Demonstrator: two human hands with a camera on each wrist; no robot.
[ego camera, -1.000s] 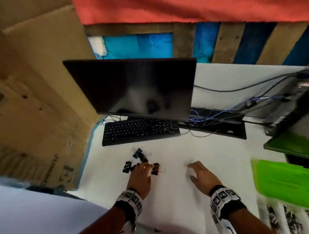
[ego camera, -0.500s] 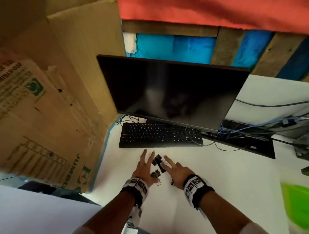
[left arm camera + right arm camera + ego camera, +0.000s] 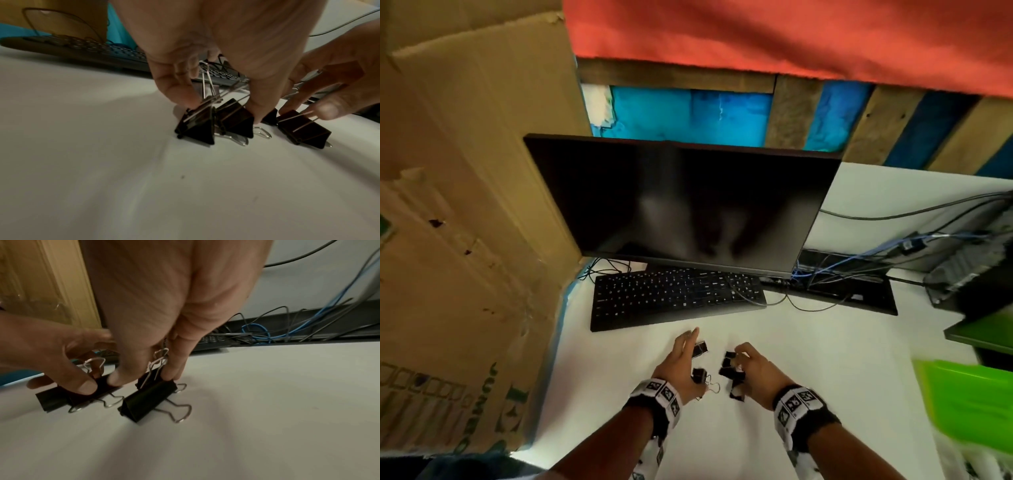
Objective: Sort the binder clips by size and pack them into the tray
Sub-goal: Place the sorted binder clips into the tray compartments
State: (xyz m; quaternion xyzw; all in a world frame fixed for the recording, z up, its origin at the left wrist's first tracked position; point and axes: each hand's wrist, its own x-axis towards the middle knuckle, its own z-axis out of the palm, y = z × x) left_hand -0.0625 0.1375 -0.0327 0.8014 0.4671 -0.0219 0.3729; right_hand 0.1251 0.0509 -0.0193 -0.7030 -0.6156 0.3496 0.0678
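Several black binder clips with wire handles lie on the white table between my hands. My left hand [image 3: 697, 359] is on the left group: its thumb and fingers [image 3: 180, 97] pinch one binder clip [image 3: 197, 128], and a second clip [image 3: 236, 120] sits right beside it. My right hand [image 3: 736, 359] is over the right group and pinches the raised wire handles of another clip [image 3: 150, 399]. Further clips [image 3: 727, 373] lie under its fingers. The bright green tray [image 3: 969, 401] sits blurred at the right edge, well away from both hands.
A black keyboard [image 3: 674, 294] and a dark monitor [image 3: 688, 198] stand just beyond the clips. A large cardboard box [image 3: 465, 240] walls the left side. Cables [image 3: 842, 274] and dark equipment [image 3: 969, 274] fill the back right.
My right hand came over from the right to the clip pile and joined the left. The clips now sit in two small groups, one under each hand. The head view has swung.
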